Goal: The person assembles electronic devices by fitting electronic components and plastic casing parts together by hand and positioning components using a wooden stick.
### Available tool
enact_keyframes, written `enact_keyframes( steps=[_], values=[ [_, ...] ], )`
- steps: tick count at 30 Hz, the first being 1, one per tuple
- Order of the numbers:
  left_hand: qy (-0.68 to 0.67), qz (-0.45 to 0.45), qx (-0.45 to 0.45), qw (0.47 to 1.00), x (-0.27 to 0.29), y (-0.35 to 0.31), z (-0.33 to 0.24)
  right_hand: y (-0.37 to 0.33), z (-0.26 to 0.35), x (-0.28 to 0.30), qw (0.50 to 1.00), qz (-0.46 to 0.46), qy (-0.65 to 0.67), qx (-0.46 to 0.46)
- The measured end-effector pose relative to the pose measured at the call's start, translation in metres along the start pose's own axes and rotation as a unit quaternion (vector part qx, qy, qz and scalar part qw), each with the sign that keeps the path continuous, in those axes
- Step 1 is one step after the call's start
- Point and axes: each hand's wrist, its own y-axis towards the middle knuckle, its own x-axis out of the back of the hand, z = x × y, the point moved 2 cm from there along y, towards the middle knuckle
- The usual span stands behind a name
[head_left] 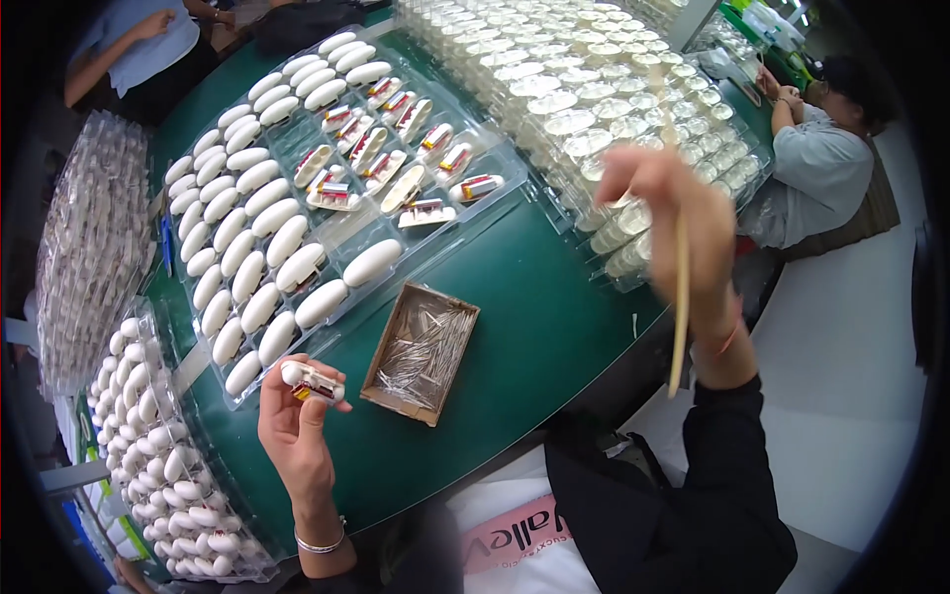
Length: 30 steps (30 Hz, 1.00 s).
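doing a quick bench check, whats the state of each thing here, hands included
left hand: raised, pinching the small white part
small white part: held, open side showing red and metal inside
right hand: raised, blurred, gripping a thin wooden stick
thin wooden stick: held near upright
cardboard box: open, thin metal pins inside
clear tray: on the green table, mostly filled with white capsule shells, some open

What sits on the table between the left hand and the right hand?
Head view: a small cardboard box of thin metal pins on the green table, between the left hand and right hand.
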Motion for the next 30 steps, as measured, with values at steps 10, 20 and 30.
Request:
enact_keyframes(
  steps=[10,20,30],
  values=[
    [0.017,-0.046,-0.007,0.999,-0.015,0.012,0.006,0.076,-0.252,0.08,0.906,0.136,-0.4,-0.016],
    [-0.039,-0.073,0.033,0.996,-0.014,0.014,0.008,0.081,-0.257,0.084,0.861,0.223,-0.455,-0.051],
    [-0.201,0.072,0.049,0.976,-0.002,0.003,-0.007,0.016,0.035,-0.104,0.866,0.292,0.385,-0.128]
  ],
)
